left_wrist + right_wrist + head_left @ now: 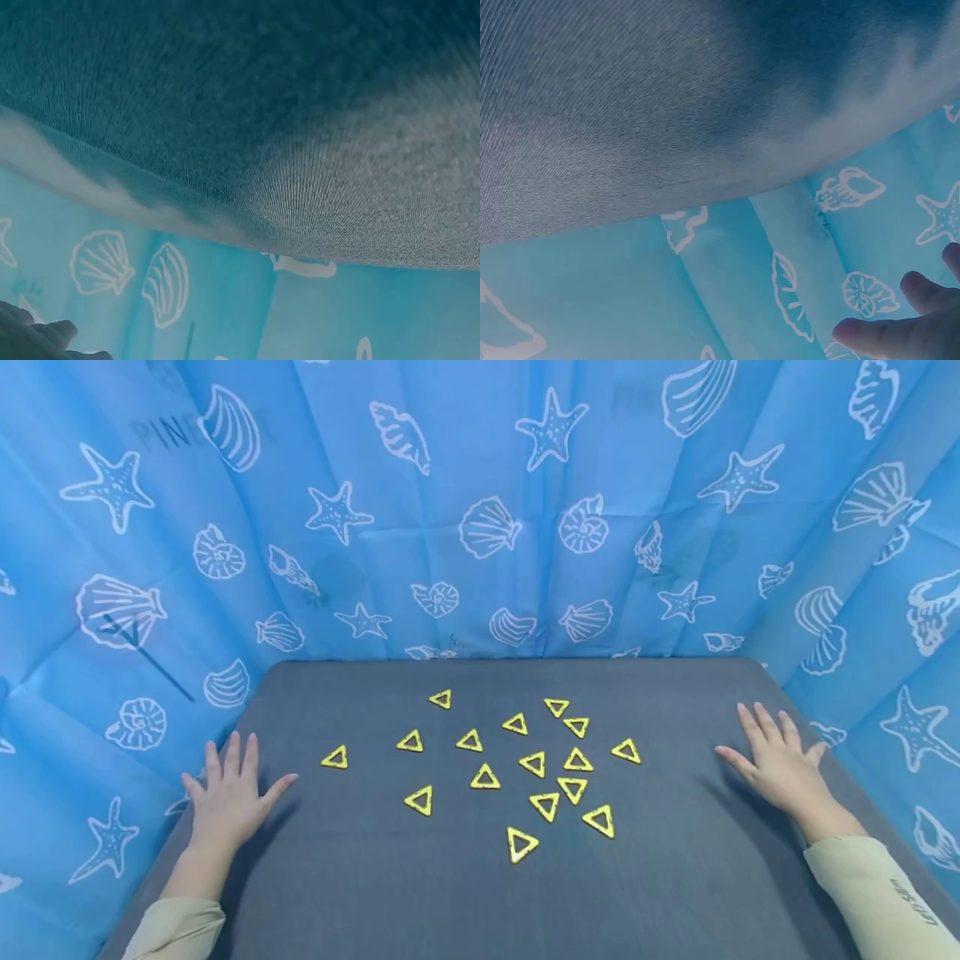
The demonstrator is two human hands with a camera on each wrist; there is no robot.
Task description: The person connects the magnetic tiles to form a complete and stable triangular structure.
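Several flat yellow triangles with hollow centres lie scattered over the middle of a grey cloth-covered table (pixel 360 893). The leftmost triangle (pixel 336 757) is the one closest to my left hand (pixel 228 802), which is spread at the table's left side with nothing in it. On the other side my right hand (pixel 780 768) is spread too, palm down and holding nothing; the triangle (pixel 626 751) at the right of the group is nearest to it. Fingers of each hand show in a lower corner of its wrist view, the right fingers (pixel 877 337) more fully.
A blue curtain (pixel 450 552) printed with white shells and starfish hangs behind the table and along both sides. The nearest triangle (pixel 521 844) lies toward the front. Pale sleeves (pixel 877 893) cover the forearms, and each arm casts a shadow on the cloth.
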